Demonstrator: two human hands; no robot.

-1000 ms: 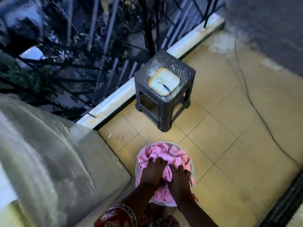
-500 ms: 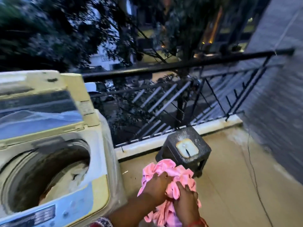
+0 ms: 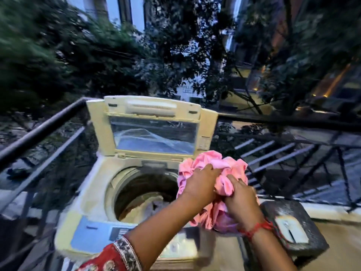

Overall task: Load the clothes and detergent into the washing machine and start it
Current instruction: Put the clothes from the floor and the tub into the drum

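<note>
While the washing machine (image 3: 125, 194) stands lid-up, drum (image 3: 143, 194) open, both hands are clamped on a bunched pink cloth (image 3: 197, 166) held in the air over the drum's right rim, not inside yet. Left hand (image 3: 201, 184) grips it from above, right hand (image 3: 241, 200) squeezes the near side; most fabric bulges beyond the fingers, some hangs below. Looks soft, light, floppy, likely no slip risk, but loose ends may trail, so best taken as a gathered wad. Something pale already in the drum, unclear. Dark stool (image 3: 293, 227) just right, by the railing (image 3: 293, 122).
</note>
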